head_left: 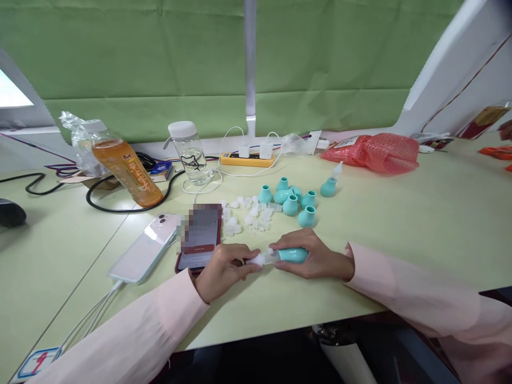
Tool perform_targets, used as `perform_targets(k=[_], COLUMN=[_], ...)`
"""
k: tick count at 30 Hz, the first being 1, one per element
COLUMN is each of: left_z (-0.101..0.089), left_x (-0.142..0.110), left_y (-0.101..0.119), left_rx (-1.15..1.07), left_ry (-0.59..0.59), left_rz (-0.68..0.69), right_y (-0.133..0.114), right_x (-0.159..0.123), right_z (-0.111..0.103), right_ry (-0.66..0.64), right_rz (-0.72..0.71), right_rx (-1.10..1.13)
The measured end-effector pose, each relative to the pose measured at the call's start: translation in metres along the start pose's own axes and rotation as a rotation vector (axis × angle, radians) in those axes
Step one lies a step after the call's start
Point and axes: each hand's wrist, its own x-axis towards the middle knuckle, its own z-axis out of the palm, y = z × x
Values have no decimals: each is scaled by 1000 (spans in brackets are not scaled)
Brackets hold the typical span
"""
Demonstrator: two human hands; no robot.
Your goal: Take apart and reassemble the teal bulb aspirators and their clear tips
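Observation:
My right hand (pixel 314 253) is wrapped round a teal squeeze bulb (pixel 294 255), which lies sideways with a clear connector (pixel 272 257) at its left end. Against that connector, my left hand (pixel 230 266) pinches a white nozzle tip (pixel 256 260) between thumb and forefinger. Whether the tip is fully seated cannot be made out. Beyond my hands stand several loose teal bulbs (pixel 306 217), mostly with their openings upward. Small white and clear plastic parts (pixel 256 213) are scattered to their left. One bulb with a nozzle fitted (pixel 328 186) sits apart at the back right.
Left of my hands lie a red-edged phone (pixel 200 234) and a pale phone (pixel 146 248) with a cable. Behind are an orange drink bottle (pixel 126 170), a clear water bottle (pixel 192 154), a yellow power strip (pixel 248 159) and a red bubble-wrap bag (pixel 374 153). The table's front edge is close.

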Motion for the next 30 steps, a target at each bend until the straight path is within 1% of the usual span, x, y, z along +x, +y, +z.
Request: perform_targets(k=[4, 6, 9, 13, 16, 20, 23, 26, 28, 30], left_z=[-1, -1, 0, 1, 1, 0, 0, 0, -4, -14], left_x=[-2, -4, -5, -6, -6, -4, -3, -2, 1, 10], left_y=[-2, -3, -3, -1, 1, 2, 3, 11, 21, 35], left_rx=[253, 299, 283, 246, 224, 207, 209, 187, 148, 94], left_ry=[-24, -44, -47, 16, 34, 47, 48, 49, 47, 51], left_rz=[173, 235, 279, 357, 387, 363, 333, 313, 252, 108], right_y=[1, 1, -1, -4, -5, -4, -3, -4, -4, -4], right_x=[0, -1, -1, 0, 0, 0, 0, 1, 1, 0], right_z=[1, 2, 1, 0, 0, 2, 3, 1, -1, -3], right_ry=[-29, -36, -24, -26, -22, 4, 27, 38, 29, 41], right_rz=[-56, -71, -49, 3, 47, 84, 137, 168, 172, 175], right_rx=[-26, -21, 7, 65, 110, 155, 189, 250, 303, 363])
